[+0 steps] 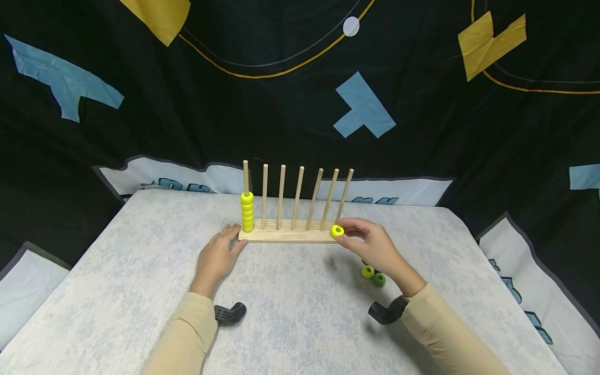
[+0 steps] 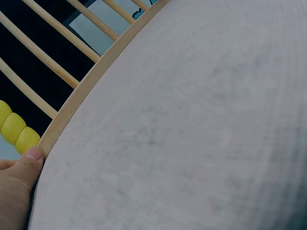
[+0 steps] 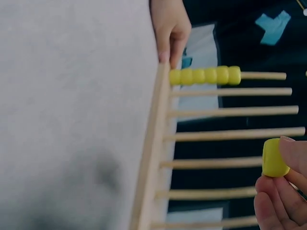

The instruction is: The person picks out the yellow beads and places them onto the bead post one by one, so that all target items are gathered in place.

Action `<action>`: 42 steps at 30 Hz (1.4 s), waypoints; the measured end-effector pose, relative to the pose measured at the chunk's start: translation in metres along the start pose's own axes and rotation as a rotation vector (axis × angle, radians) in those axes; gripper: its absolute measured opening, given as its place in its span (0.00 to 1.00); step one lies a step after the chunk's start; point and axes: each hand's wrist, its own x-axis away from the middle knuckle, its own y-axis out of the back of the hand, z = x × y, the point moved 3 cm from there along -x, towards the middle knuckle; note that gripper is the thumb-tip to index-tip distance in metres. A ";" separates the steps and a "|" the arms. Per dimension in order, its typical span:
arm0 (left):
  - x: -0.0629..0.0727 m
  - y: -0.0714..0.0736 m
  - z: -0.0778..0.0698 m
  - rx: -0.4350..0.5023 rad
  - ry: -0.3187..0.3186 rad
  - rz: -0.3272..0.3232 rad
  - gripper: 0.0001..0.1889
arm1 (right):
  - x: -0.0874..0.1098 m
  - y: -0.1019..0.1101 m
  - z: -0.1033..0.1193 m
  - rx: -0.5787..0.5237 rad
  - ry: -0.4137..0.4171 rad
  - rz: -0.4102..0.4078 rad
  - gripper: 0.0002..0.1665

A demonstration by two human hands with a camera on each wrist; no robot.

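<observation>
A wooden peg rack [image 1: 287,237] with a row of upright pegs stands on the table. On its leftmost peg several yellow beads [image 1: 247,212] are stacked, and bare wood shows above them. My left hand [image 1: 217,259] grips the left end of the rack's base, its thumb [image 2: 33,154] at the front corner. Between thumb and fingertips my right hand [image 1: 373,246] pinches one yellow bead [image 3: 274,158], its hole showing in the head view. That bead is held in front of the rack's right end, overlapping the base there. The other pegs carry no beads.
On the table below my right hand lie a loose yellow bead [image 1: 367,272] and a green bead [image 1: 379,280], with darker ones partly hidden behind the wrist. A black cloth [image 1: 281,114] with tape patches hangs behind the table [image 1: 290,312].
</observation>
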 end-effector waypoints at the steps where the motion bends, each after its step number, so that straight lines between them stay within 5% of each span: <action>1: 0.000 0.000 0.000 0.000 -0.001 0.000 0.31 | -0.004 -0.002 0.005 -0.003 0.010 0.001 0.23; 22: 0.001 0.001 0.002 0.000 0.007 0.005 0.32 | -0.102 -0.011 0.090 -0.003 0.141 -0.066 0.22; 42: -0.001 0.000 0.001 -0.003 0.019 0.006 0.32 | -0.157 -0.064 0.133 0.009 0.154 -0.033 0.24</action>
